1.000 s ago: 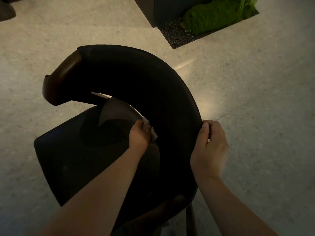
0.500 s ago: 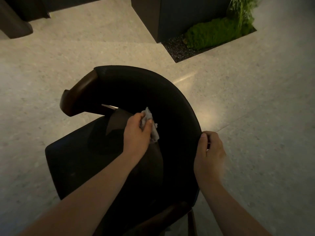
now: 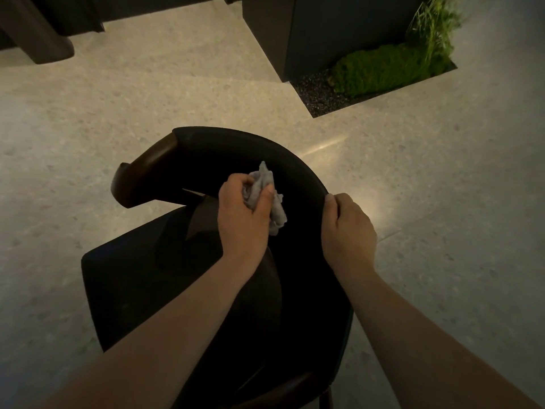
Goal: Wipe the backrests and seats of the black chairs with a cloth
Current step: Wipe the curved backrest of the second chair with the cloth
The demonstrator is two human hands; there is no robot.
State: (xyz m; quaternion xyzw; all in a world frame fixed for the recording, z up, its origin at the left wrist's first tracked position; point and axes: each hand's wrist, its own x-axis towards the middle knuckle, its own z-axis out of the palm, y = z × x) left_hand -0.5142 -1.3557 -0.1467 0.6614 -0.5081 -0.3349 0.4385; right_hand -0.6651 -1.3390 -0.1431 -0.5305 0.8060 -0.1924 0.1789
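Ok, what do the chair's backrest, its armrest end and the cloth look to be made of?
The backrest: black, matte, probably upholstery, fabric or leatherette; too dark to tell which. The armrest end: brown with a smooth sheen, likely varnished wood. The cloth: pale grey, soft and crumpled in the left hand, looks like woven or microfibre fabric.

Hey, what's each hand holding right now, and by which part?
The left hand grips the crumpled grey cloth around its bunched middle, ends sticking out. The right hand grips the backrest by its outer rim.
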